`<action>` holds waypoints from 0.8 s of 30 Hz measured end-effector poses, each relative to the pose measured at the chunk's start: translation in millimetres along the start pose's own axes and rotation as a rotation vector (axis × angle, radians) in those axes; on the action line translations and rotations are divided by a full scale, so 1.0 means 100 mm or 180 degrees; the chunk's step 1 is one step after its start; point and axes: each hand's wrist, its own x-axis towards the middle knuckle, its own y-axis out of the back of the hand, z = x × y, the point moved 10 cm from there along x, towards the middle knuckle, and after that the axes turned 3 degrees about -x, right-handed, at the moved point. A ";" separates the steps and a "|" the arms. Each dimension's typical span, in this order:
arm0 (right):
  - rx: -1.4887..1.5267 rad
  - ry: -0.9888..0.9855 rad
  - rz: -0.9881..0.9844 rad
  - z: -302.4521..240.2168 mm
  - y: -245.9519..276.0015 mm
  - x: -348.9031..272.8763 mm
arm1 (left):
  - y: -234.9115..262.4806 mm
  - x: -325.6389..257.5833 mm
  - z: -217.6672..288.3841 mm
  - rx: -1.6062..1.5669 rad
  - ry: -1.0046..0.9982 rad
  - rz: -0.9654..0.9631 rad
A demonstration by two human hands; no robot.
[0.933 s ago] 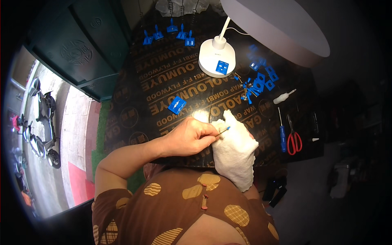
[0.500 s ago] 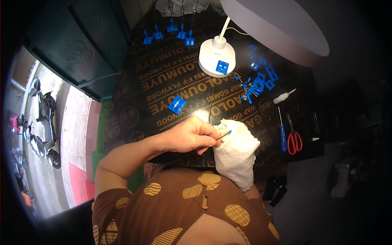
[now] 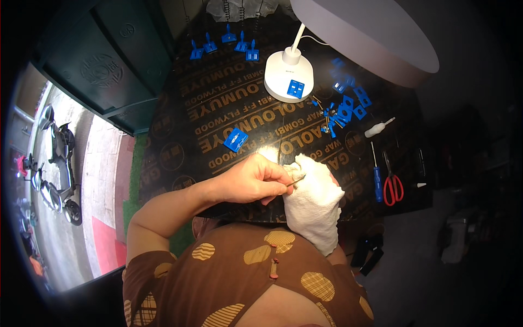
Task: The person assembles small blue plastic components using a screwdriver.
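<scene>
Five blue pieces [image 3: 229, 37] stand near the far left corner of the surface [image 3: 180, 131]. The left hand [image 3: 254, 179], just inside the near edge, grips a thin metal rod [image 3: 297, 180] between thumb and fingers. The rod tip overlaps a white cloth [image 3: 314, 204], which covers most of the right hand [image 3: 334, 179]; that hand's grip cannot be determined. Red-handled scissors [image 3: 392, 190] lie toward the near right corner.
</scene>
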 end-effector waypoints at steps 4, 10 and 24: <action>0.0342 -0.0742 0.0124 0.27 -0.05 -0.08 | 0.01 -0.01 0.01 0.0315 0.0081 0.0063; -0.0292 -0.0393 0.0421 0.22 0.07 -0.09 | 0.02 -0.02 -0.01 0.0598 0.0238 0.0132; -0.2479 0.0258 0.1723 -0.41 0.55 -0.17 | 0.09 -0.06 -0.02 -0.0037 0.0274 0.0238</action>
